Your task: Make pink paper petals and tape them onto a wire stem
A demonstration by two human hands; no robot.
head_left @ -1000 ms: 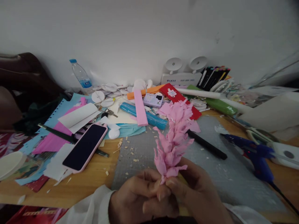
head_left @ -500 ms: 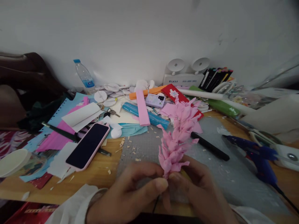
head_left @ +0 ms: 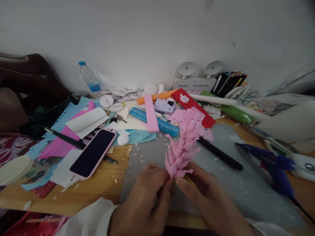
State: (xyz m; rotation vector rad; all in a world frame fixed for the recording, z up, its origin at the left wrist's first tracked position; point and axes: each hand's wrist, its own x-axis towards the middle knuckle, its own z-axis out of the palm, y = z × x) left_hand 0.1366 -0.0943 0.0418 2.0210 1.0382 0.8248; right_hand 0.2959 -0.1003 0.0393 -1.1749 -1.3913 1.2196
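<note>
A pink crepe-paper flower spike (head_left: 184, 141), made of many twisted petals in tiers, leans up and to the right above the grey mat. My left hand (head_left: 150, 193) is closed round its base, thumb and fingers pinched together just below the lowest petals. On the other side, my right hand (head_left: 206, 193) curls about the same base with its thumb near the lowest petals. Something yellow shows between the right fingers, too hidden to name. The stem end is covered by my hands.
A blue glue gun (head_left: 270, 167) and a black stick-like tool (head_left: 221, 154) lie to the right on the grey mat (head_left: 226, 186). At left rests a phone (head_left: 93, 154). Paper rolls, pink strips, keys (head_left: 120, 118) and a water bottle (head_left: 90, 77) crowd the back.
My left fingers have closed tighter round the base and the hand has turned. The flower spike has shifted slightly left and turned a little.
</note>
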